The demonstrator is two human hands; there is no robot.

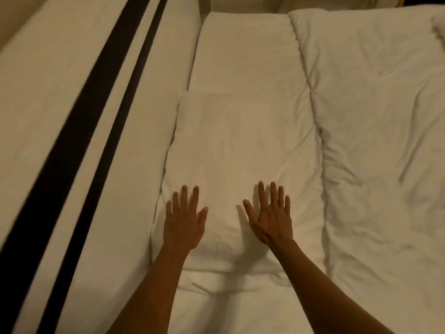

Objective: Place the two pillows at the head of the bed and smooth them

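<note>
Two white pillows lie end to end along the headboard side of the bed. The near pillow (236, 150) fills the middle of the view; the far pillow (245, 51) lies beyond it, touching it. My left hand (184, 218) rests flat on the near pillow's near left part, fingers spread. My right hand (269, 215) lies flat on its near right part, palm down, fingers apart. Neither hand holds anything.
A cream headboard (60, 97) with two dark stripes runs along the left. A wrinkled white duvet (380, 128) covers the bed to the right of the pillows. White sheet (231, 309) shows below the near pillow, between my forearms.
</note>
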